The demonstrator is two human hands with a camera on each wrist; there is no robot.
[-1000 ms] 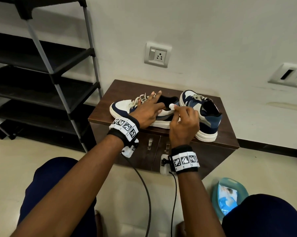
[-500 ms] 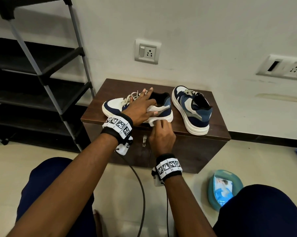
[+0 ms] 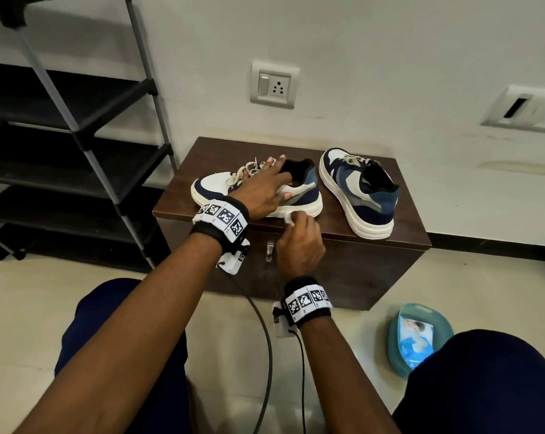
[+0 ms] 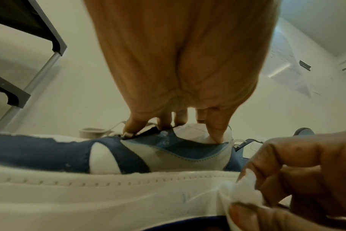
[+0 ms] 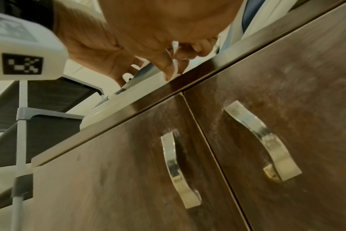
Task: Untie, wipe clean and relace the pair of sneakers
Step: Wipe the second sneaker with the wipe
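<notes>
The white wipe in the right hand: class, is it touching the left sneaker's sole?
Touching. The left wrist view shows the white wipe, pinched by the right hand, pressed against the left sneaker at its sole.

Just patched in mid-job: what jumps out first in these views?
Two blue-and-white sneakers on a dark cabinet. The left hand steadies the left sneaker from above, fingers at its collar, while the right hand presses a white wipe against its sole's near side. The right sneaker stands untouched beside it.

Your left sneaker point(image 3: 299, 195) sits upright at the cabinet's point(image 3: 399, 227) front edge, laces loose; right sneaker point(image 3: 358, 195) beside it, laced
</notes>
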